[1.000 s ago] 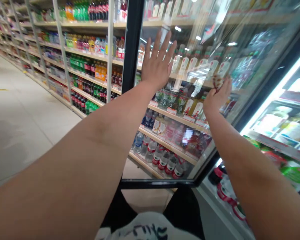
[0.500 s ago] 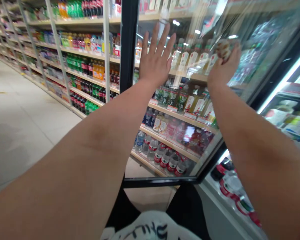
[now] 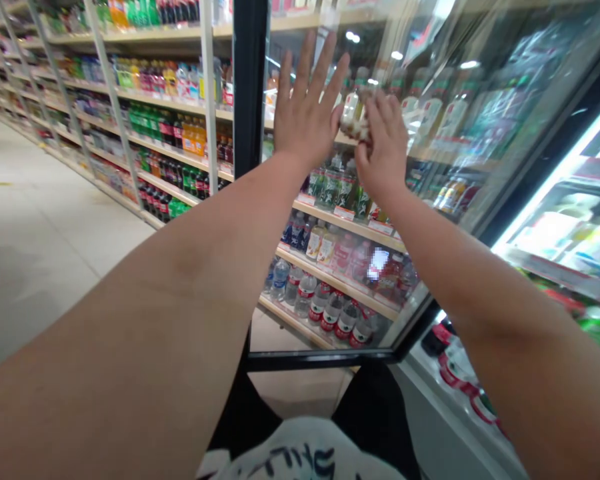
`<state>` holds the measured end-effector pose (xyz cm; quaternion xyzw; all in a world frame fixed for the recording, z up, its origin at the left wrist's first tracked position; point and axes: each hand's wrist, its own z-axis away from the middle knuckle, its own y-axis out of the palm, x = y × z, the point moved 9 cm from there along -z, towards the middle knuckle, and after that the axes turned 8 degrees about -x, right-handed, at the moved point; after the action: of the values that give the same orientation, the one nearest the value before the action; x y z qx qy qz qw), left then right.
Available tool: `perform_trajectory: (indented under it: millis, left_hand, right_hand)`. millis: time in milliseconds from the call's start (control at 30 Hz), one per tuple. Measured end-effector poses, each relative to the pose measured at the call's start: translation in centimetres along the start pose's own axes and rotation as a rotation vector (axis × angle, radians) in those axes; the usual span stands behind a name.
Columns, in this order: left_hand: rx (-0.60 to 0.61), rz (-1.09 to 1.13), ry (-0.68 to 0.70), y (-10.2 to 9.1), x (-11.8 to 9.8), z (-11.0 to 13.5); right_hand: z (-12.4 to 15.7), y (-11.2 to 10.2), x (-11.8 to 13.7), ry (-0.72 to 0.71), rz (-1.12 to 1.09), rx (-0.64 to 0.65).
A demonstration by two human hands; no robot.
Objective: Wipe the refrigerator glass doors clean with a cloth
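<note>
A glass door (image 3: pixel 460 193) in a black frame stands swung out in front of me. My left hand (image 3: pixel 306 110) lies flat against its upper left part, fingers spread, with nothing held. Just to the right, my right hand (image 3: pixel 386 137) grips a crumpled brown-and-white cloth (image 3: pixel 356 119) against the glass. The cloth is blurred and partly covered by the fingers. Bottles on shelves show through or in the pane behind both hands.
Long shelves of drink bottles (image 3: pixel 165 123) run along the left above a pale tiled floor (image 3: pixel 55 220). At right is the lit cooler interior (image 3: pixel 575 233) with packages and bottles. The door's black bottom rail (image 3: pixel 320 361) is close before my legs.
My right hand has swept left across the glass with the cloth, from the upper right to beside my left hand. The left hand has stayed nearly in place.
</note>
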<state>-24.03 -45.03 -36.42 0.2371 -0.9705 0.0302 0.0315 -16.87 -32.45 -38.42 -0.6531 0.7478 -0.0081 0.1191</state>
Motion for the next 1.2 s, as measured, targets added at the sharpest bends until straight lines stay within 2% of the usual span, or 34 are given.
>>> perform_trajectory:
  millis: [67, 133, 233, 367, 433, 467, 533, 600, 700, 800, 867, 900, 967, 1067, 1200]
  left_hand:
    - [-0.001, -0.016, -0.011, 0.0, 0.1, -0.1]
    - [0.012, -0.008, -0.026, -0.1, 0.1, -0.1]
    - [0.002, 0.011, -0.031, -0.7, 0.0, -0.1]
    - [0.001, 0.015, -0.026, -1.3, -0.5, 0.0]
    - [-0.004, 0.038, -0.03, -1.4, -0.6, 0.0]
    - [-0.005, 0.051, -0.036, -1.4, -0.5, 0.0]
    - [0.017, 0.068, -0.054, -1.2, -0.4, 0.0]
    - [0.04, 0.07, -0.071, -0.9, -0.2, 0.0]
    - [0.037, 0.049, -0.047, -0.9, -0.2, 0.0]
    - [0.015, 0.026, -0.014, -0.9, -0.4, 0.1]
    - [0.008, 0.021, -0.005, -0.7, -0.4, 0.1]
    - [0.005, 0.02, -0.002, -0.7, -0.4, 0.1]
    - [0.004, 0.015, 0.001, -0.6, -0.4, 0.1]
    - [0.008, -0.015, -0.008, -0.4, -0.2, 0.1]
    - [-0.012, -0.05, 0.031, 0.0, -0.1, 0.1]
  right_hand:
    - [0.9, 0.4, 1.4, -0.092, -0.012, 0.086]
    - [1.2, -0.1, 0.4, -0.078, -0.021, 0.094]
    - [0.7, -1.8, -4.8, 0.089, -0.004, -0.015]
    - [0.7, -4.8, -14.3, 0.494, 0.048, -0.217]
    - [0.8, -5.7, -17.4, 0.667, 0.05, -0.257]
    - [0.8, -5.9, -18.2, 0.726, 0.055, -0.255]
    - [0.1, -5.9, -18.2, 0.787, 0.076, -0.232]
    - [-1.1, -5.5, -16.0, 0.745, 0.099, -0.211]
    - [-3.3, -4.1, -9.3, 0.485, 0.088, -0.158]
    - [-4.0, -2.2, -2.2, 0.176, 0.019, -0.061]
    - [-3.8, -1.2, 0.6, 0.021, -0.002, 0.012]
    - [-3.6, -0.9, 1.2, -0.025, -0.005, 0.038]
    - [-3.4, -1.0, 0.7, -0.053, -0.009, 0.049]
    - [-3.3, -2.5, -3.3, 0.042, 0.002, -0.026]
    - [-1.6, -5.5, -12.2, 0.443, 0.12, -0.144]
